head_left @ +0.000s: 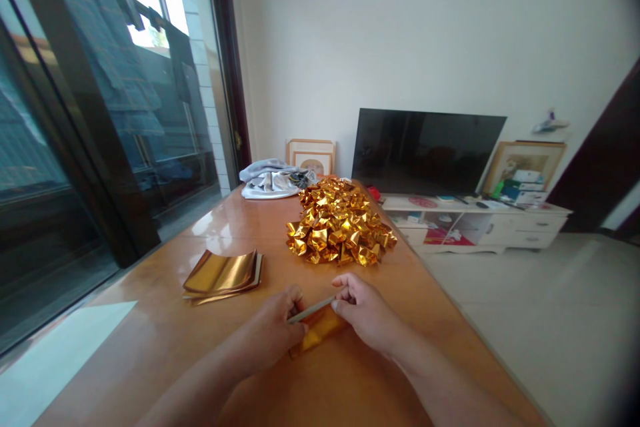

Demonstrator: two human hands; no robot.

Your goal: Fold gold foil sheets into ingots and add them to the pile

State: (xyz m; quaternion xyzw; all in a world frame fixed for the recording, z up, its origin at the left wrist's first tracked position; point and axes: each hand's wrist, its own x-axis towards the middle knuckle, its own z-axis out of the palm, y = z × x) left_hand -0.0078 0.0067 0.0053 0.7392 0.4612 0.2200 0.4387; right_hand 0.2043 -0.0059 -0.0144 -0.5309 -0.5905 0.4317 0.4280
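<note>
Between my two hands is a sheet of gold foil paper [323,331], its far edge turned up into a narrow pale strip. My left hand [277,327] pinches the left end of that strip, thumb toward me. At the other end, my right hand [363,310] grips it between thumb and fingers. Left of them lies a stack of gold foil sheets [223,273], its top sheet curling up at the edges. Beyond my hands rises a large heap of folded gold foil pieces [343,227].
A pale paper sheet [70,347] lies at the table's left edge. Grey-white bundled fabric [275,180] sits at the far end of the wooden table [200,360]. Past the table's right edge stand a low white cabinet [520,227] and a television [430,150].
</note>
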